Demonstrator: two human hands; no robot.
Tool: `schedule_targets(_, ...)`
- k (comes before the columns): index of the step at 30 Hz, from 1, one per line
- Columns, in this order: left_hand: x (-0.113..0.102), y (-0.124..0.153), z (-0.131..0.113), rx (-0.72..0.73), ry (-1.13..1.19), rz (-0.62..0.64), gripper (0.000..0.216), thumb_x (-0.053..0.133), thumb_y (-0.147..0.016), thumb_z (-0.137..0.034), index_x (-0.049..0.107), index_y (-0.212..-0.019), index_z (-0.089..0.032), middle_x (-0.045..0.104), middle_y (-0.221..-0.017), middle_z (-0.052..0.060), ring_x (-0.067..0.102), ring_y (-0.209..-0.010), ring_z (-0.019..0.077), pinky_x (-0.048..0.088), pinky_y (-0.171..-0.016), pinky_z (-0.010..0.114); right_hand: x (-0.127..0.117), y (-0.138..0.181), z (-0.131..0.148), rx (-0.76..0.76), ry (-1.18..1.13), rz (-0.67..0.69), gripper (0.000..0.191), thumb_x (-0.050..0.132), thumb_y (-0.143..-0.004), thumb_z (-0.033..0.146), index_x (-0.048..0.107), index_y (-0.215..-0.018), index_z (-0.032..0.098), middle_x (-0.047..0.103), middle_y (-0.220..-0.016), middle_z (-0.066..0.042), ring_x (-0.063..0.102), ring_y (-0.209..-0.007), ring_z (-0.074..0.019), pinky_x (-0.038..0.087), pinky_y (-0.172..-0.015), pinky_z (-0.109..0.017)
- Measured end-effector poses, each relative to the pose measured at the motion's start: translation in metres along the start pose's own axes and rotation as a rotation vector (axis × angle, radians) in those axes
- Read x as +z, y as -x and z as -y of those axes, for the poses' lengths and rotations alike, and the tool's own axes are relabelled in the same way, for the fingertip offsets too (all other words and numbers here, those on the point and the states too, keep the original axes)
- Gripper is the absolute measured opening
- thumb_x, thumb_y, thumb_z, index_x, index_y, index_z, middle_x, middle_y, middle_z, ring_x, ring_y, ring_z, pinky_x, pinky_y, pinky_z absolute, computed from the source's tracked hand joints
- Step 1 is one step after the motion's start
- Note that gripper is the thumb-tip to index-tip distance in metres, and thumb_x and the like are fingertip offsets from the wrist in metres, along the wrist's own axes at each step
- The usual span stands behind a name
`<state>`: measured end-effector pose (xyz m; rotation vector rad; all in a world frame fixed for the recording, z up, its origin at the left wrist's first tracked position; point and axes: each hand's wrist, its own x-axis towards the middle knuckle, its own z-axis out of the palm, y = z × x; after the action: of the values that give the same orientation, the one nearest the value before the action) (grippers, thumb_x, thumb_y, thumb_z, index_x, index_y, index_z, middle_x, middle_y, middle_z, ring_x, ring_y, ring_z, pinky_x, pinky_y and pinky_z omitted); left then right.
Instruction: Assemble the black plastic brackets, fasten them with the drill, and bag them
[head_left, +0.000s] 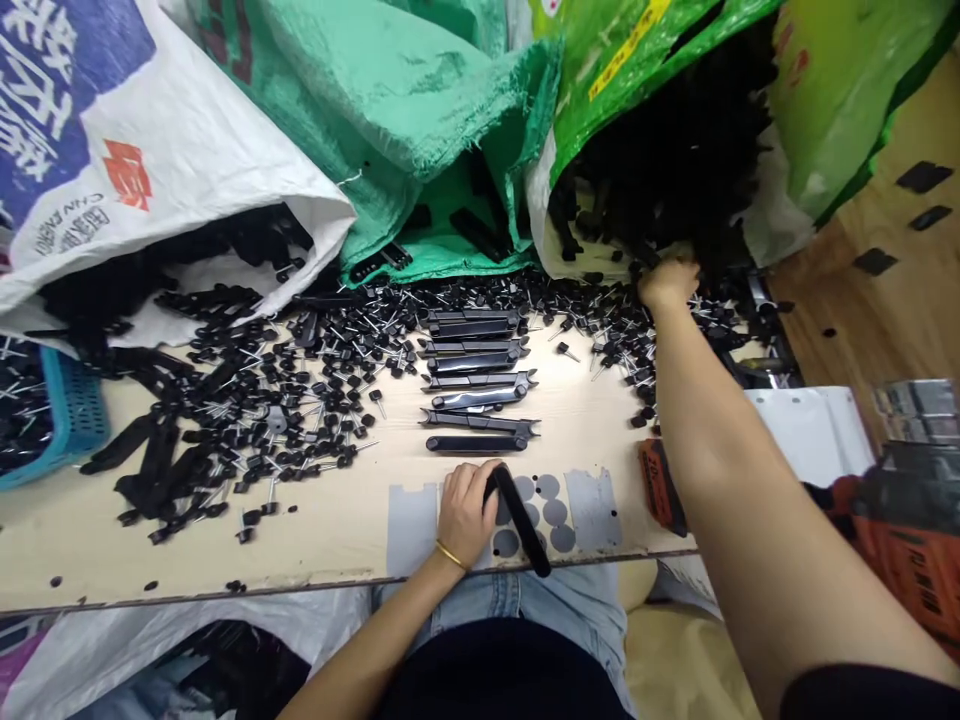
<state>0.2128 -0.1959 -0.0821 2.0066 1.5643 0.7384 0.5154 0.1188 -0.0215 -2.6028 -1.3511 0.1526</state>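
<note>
My left hand is closed around one end of a long black plastic bar, which slants down toward the table's front edge. At the mouth of the green bag, my right hand is closed, its fingers curled among dark parts; what they hold is too dark to make out. Between the hands lies a column of black plastic pieces, bars with rounded ends alternating with fork-ended pieces. Black-headed pins with metal shafts are scattered behind and left of the column.
A white bag and a teal bag stand at the back, holding black parts. A blue basket sits at far left. Orange power tools lie at right, near a battery. Grey patches mark the front edge.
</note>
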Motion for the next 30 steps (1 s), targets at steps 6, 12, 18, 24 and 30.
schedule_targets(6,-0.001,-0.003,0.001,0.007,0.007,-0.048,0.030,0.046,-0.087,-0.015,0.057,-0.115,-0.015,0.056,-0.088,0.006,0.051,-0.084,0.0207,0.041,-0.077,0.033,-0.010,0.022,0.002,0.052,0.013,0.019,0.039,0.060,-0.075,0.016,0.056,-0.102,-0.012,0.055,-0.111,-0.033,0.052,-0.101,-0.0237,0.032,-0.081,-0.041)
schedule_targets(12,0.001,-0.002,0.003,-0.014,0.030,-0.037,0.031,0.046,-0.087,-0.016,0.055,-0.117,-0.017,0.055,-0.088,0.006,0.052,-0.084,0.0203,0.042,-0.078,0.033,-0.027,0.167,-0.045,-0.145,-0.319,-0.051,0.024,0.058,-0.078,0.032,0.064,-0.089,0.012,0.064,-0.077,-0.007,0.053,-0.068,-0.0167,0.038,-0.068,-0.031)
schedule_targets(18,-0.014,0.006,0.001,0.159,-0.156,-0.025,0.051,0.054,-0.081,-0.013,0.045,-0.131,-0.020,0.054,-0.116,0.013,0.052,-0.105,0.0250,0.039,-0.091,0.042,-0.007,0.270,-0.108,-0.257,-0.288,0.145,0.023,0.056,-0.079,0.040,0.057,-0.084,0.018,0.062,-0.082,-0.009,0.056,-0.078,-0.0234,0.043,-0.072,-0.036)
schedule_targets(24,-0.025,-0.014,-0.019,0.670,-0.327,0.341,0.020,0.047,-0.089,-0.010,0.059,-0.101,-0.020,0.059,-0.120,0.007,0.048,-0.120,0.0210,0.028,-0.108,0.045,0.002,0.273,-0.088,-0.524,0.151,0.038,0.021,0.041,-0.087,0.023,0.058,-0.091,0.012,0.057,-0.096,-0.021,0.048,-0.092,-0.0318,0.038,-0.076,-0.044)
schedule_targets(30,-0.039,-0.018,-0.032,0.476,-0.233,0.392,0.008,0.054,-0.085,-0.012,0.055,-0.091,-0.017,0.064,-0.086,0.006,0.061,-0.087,0.0197,0.046,-0.091,0.037,0.001,0.232,-0.080,-0.461,0.092,0.044,0.022,0.048,-0.084,0.031,0.054,-0.087,0.011,0.058,-0.097,-0.023,0.050,-0.094,-0.0315,0.037,-0.080,-0.045)
